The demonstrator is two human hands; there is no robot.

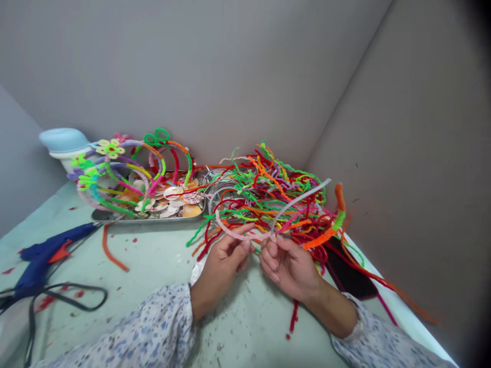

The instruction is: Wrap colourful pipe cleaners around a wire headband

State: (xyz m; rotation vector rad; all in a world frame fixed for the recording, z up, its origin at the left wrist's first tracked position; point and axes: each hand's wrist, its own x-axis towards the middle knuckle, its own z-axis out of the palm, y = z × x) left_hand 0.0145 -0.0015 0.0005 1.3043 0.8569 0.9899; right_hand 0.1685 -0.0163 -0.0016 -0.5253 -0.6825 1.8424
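Two gray walls (pixel 199 66) stand behind the pale green table (pixel 153 266), where left hand (pixel 221 268) and right hand (pixel 287 268) pinch tight one pink-white pipe cleaner (pixel 245 235).

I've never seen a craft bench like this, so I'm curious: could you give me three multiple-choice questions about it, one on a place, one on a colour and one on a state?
1. Where is the blue plastic hot glue gun?
A) On the table, left of the metal tray
B) Inside the tray
C) In a hand

2. What colour is the fuzzy pipe cleaner lying alone near the gun?
A) Green
B) Orange
C) White

3. What state is the pink pipe cleaner in?
A) Lying in the tray
B) Wrapped around the gun
C) Held by the left hand and right hand

1: A, it lies beside the tray.
2: B, the strip is orange.
3: C, both hands' fingers meet on it.
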